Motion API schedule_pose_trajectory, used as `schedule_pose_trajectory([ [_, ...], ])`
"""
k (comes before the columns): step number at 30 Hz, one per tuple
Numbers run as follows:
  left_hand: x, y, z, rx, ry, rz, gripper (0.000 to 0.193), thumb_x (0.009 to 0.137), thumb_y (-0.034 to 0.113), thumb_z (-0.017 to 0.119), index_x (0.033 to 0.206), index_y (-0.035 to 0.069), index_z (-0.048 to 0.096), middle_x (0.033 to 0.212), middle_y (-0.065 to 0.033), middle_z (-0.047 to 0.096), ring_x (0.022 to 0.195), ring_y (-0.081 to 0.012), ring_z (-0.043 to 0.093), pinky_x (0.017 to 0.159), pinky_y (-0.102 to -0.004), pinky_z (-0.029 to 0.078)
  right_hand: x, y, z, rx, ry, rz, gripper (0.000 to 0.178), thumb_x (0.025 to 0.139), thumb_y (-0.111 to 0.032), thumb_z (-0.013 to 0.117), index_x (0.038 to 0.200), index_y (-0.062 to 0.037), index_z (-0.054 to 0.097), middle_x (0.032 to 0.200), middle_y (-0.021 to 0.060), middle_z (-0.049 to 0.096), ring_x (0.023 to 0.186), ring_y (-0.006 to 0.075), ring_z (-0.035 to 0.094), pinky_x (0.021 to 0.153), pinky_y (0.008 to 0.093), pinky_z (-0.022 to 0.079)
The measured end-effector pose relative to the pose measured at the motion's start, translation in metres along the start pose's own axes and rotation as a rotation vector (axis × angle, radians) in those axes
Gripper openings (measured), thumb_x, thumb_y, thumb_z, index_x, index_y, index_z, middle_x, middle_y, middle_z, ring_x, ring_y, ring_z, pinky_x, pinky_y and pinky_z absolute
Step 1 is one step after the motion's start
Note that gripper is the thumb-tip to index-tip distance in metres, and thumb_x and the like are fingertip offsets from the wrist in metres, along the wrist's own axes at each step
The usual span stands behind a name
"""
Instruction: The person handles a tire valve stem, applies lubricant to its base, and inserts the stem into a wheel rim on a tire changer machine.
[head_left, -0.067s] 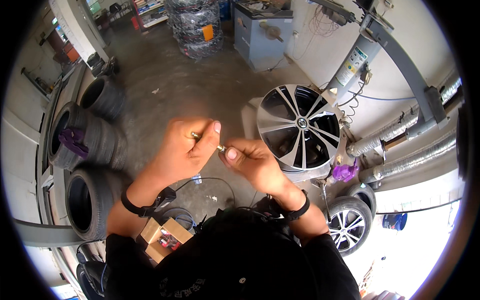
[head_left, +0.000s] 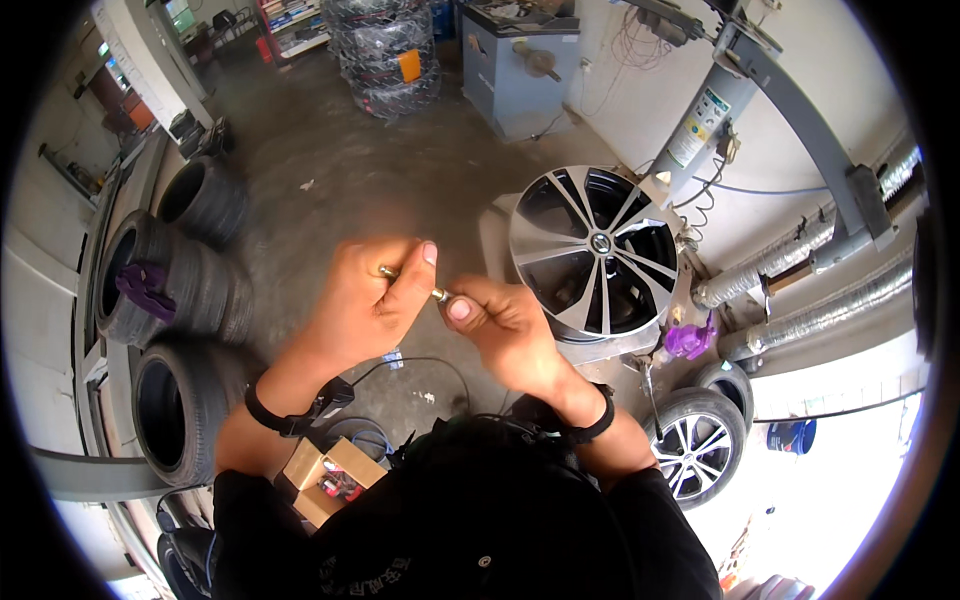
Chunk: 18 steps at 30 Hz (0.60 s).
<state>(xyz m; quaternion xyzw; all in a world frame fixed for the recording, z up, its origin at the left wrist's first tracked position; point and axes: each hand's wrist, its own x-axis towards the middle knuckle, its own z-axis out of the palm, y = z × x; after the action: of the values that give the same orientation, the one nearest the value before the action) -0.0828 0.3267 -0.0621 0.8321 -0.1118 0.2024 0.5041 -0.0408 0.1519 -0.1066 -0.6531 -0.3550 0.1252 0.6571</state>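
Brass-coloured, a slim metal rod [head_left: 440, 295] sits grasped in left hand [head_left: 372, 295] and right hand [head_left: 500, 325]; a slack pinch could drop it onto the grey floor [head_left: 420, 170] beneath them.

tyre workshop | loose tyres [head_left: 205, 425] | spoked wheel [head_left: 600, 244] | plastic-wrapped stack [head_left: 382, 45] | grey machine [head_left: 505, 85]

Left of frame, black tyres [head_left: 208, 410] stand in a row, a purple cloth [head_left: 145, 290] draped over one. Plastic-wrapped tyres [head_left: 375, 60] are stacked at upper centre, near a grey wheel balancer [head_left: 500, 90]. Foil-wrapped ducts [head_left: 830, 310] slant at right; a blue bucket [head_left: 793, 438] shows lower right.
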Motion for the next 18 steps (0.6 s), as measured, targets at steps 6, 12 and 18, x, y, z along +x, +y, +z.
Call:
schedule_pose_trajectory([
  [6,0.012,-0.019,0.043,-0.204,0.035,-0.232,0.045,0.103,0.016,0.054,0.065,0.004,0.035,0.058,0.0062,0.030,0.057,-0.0040,0.027,0.048,-0.0289,0.023,-0.014,0.013,-0.012,-0.831,0.420,-0.273,0.013,0.092,-0.014,0.069,0.096,-0.0027,0.064,0.075,0.0113,0.063,0.063,0.0322,0.062,0.052,0.0393,0.046],
  [12,0.043,-0.004,0.083,-0.108,-0.295,-0.046,0.042,0.101,0.014,0.056,0.064,0.002,0.040,0.055,0.0007,0.039,0.051,-0.0083,0.034,0.048,-0.0304,0.028,-0.051,0.015,-0.074,0.128,0.025,0.222,0.022,0.099,-0.021,0.064,0.106,-0.0011,0.068,0.083,0.0088,0.069,0.069,0.0177,0.060,0.061,0.0322,0.048],
  [18,0.049,0.012,0.138,0.125,-0.510,0.302,0.034,0.094,0.007,0.059,0.064,0.000,0.043,0.056,-0.0106,0.042,0.051,-0.0243,0.040,0.051,-0.0372,0.033,-0.112,0.045,-0.108,0.255,-0.017,0.169,0.023,0.101,-0.020,0.060,0.105,0.0006,0.068,0.083,0.0099,0.069,0.072,0.0182,0.066,0.064,0.0350,0.052],
])
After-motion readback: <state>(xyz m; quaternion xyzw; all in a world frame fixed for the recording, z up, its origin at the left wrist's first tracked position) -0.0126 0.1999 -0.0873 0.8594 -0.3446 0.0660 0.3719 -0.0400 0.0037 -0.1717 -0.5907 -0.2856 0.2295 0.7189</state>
